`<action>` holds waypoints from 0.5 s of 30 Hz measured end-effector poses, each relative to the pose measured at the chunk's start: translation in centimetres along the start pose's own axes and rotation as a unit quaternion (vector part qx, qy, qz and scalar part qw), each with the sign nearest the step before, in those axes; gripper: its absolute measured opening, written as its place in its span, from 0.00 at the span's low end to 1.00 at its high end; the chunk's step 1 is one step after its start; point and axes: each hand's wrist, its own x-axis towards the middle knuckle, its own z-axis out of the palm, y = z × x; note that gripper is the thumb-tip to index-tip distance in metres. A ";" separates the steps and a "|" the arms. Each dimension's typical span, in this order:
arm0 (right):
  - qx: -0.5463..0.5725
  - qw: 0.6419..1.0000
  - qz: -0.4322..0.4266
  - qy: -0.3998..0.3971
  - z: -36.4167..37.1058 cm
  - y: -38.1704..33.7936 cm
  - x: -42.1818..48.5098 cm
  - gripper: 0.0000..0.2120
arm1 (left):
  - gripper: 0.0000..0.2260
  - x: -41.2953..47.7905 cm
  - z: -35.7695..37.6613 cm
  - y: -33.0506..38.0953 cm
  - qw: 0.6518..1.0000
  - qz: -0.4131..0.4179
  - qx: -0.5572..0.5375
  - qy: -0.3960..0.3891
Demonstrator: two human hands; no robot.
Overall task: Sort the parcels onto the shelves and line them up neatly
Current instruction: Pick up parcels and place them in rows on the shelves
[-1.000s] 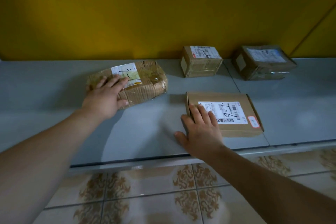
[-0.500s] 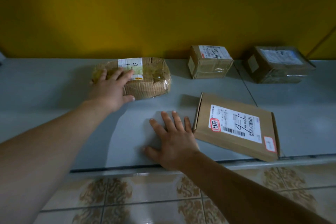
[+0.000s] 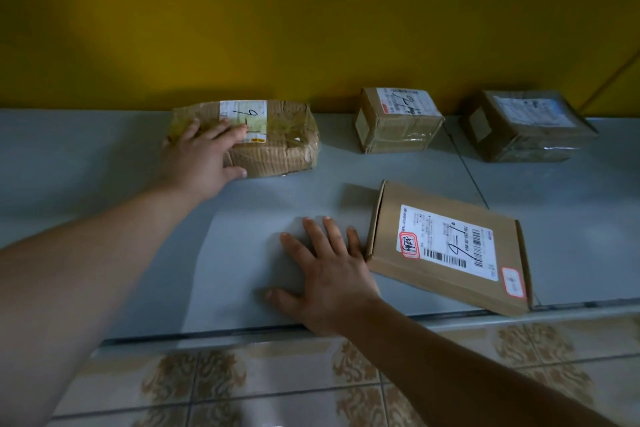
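On the grey shelf (image 3: 86,163) lie several cardboard parcels. My left hand (image 3: 204,152) rests on the left end of a crumpled taped parcel (image 3: 277,142) near the back wall, fingers over its top and thumb on its front. A flat brown box (image 3: 446,246) with a white label lies askew at the shelf's front edge, its right corner over the lip. My right hand (image 3: 325,270) lies flat on the shelf, fingers spread, its little finger touching the flat box's left edge. Two small boxes, one (image 3: 398,120) in the middle and one (image 3: 523,125) on the right, stand against the wall.
A yellow wall (image 3: 311,17) backs the shelf. A seam (image 3: 467,163) divides the shelf into two panels right of centre. Below the front lip is a patterned tile floor (image 3: 277,385). Bare shelf surface stretches to the left of the crumpled parcel.
My right hand slid off the flat box onto the shelf, and the box turned so its label now runs sideways. My left hand pushed the crumpled parcel back toward the wall, squaring it.
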 end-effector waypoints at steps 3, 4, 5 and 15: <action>-0.003 1.000 0.005 -0.002 -0.1 -0.1 0.1 0.42 | 0.33 -0.1 -0.6 0.5 1.000 0.001 -0.011 -0.007; 0.000 1.000 0.005 -0.002 -0.2 0.0 0.1 0.42 | 0.33 -0.5 -0.7 0.7 1.000 -0.001 -0.011 -0.007; 0.002 1.000 0.004 -0.004 -0.2 0.0 0.0 0.41 | 0.33 -1.4 -0.6 1.0 1.000 -0.005 -0.016 -0.001; 0.021 0.988 -0.102 0.110 -3.2 -0.4 -2.6 0.24 | 0.34 -14.5 2.6 3.0 0.983 -0.126 -0.024 -0.134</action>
